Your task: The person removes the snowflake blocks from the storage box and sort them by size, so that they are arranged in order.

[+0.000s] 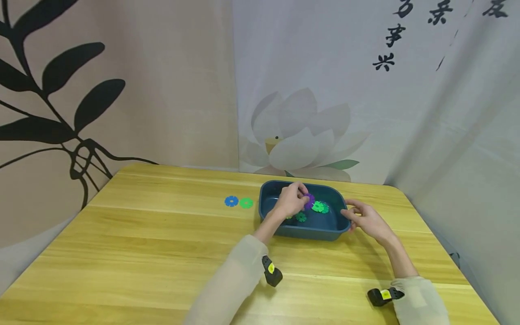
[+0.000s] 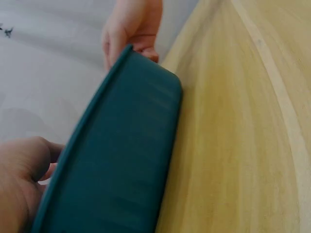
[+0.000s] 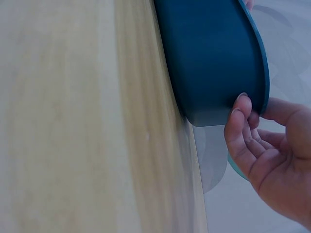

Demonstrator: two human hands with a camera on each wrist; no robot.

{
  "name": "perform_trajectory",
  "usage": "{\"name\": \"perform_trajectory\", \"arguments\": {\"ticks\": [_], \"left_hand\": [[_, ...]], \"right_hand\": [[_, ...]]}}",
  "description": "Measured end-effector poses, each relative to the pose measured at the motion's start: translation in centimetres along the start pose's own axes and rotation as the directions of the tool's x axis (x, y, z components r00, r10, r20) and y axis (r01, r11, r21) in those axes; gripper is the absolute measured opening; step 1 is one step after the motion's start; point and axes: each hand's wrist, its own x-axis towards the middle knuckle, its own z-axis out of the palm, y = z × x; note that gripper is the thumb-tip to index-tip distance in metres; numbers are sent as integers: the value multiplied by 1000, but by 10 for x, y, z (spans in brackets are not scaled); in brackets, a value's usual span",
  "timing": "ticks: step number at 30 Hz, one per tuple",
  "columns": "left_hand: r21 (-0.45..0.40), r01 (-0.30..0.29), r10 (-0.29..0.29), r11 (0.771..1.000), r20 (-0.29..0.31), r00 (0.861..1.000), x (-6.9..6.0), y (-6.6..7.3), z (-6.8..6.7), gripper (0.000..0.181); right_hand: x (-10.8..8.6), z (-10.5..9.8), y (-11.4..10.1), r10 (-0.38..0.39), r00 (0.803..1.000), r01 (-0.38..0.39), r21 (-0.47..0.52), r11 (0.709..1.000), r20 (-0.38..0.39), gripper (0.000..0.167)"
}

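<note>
Purple disc (image 1: 310, 201) sits just right of your nearer left hand (image 1: 290, 200), pinched in its fingers over the blue bin (image 1: 304, 232) near the desk's far edge (image 1: 195, 170), while your right hand (image 1: 366, 220) grips the bin's right rim.

- Place: reads as a curtained-off tabletop recording station; kind of building cannot be told.
- Enclosure: printed cloth hangings (image 1: 187, 67) behind the table, meeting at a vertical join; soft folds (image 1: 430, 131) at right indicate fabric.
- Prints: dark leafy branch (image 1: 99, 104) at left; pale lotus (image 1: 302, 151) at centre; black brush-style Chinese characters (image 1: 395, 35) at upper right. Decorative, home-like in style.
- Furniture: wood-grain table (image 1: 142, 234), far corners rounded, far edge close to the cloth.
- Equipment: black wrist cameras (image 1: 273, 274) with yellow patches, one at each pale sleeve (image 1: 231, 275); main evidence for a recording setup.
</note>
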Motion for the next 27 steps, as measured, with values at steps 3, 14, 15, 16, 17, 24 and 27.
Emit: {"name": "perform_trajectory", "arguments": {"ticks": [3,14,15,16,17,24,27], "left_hand": [[-31,-28,27,999,-10,1000,-3,1,-6,8],[-115,-132,124,985,-73,990,-15,-11,-40,12],[-123,-134,125,983,-79,989,-16,-13,-44,13],[-134,-135,124,982,-86,989,-17,-15,-47,13],[-141,-135,122,981,-95,988,-18,-17,-50,14],[-199,-117,86,973,-154,984,-28,-17,-76,15],[-227,-114,77,967,-168,983,-32,-18,-88,16]], "right_hand": [[0,0,0,-2,1000,2,3,1000,0,60],[0,0,0,0,1000,0,-8,1000,-1,59],[1,0,1,-1,1000,1,-9,1000,0,59],[1,0,1,-1,1000,1,-11,1000,-1,59],[1,0,1,-1,1000,1,-13,1000,-1,59],[1,0,0,9,1000,-9,-8,1000,1,60],[0,0,-2,12,1000,-12,-7,1000,-1,60]]}}
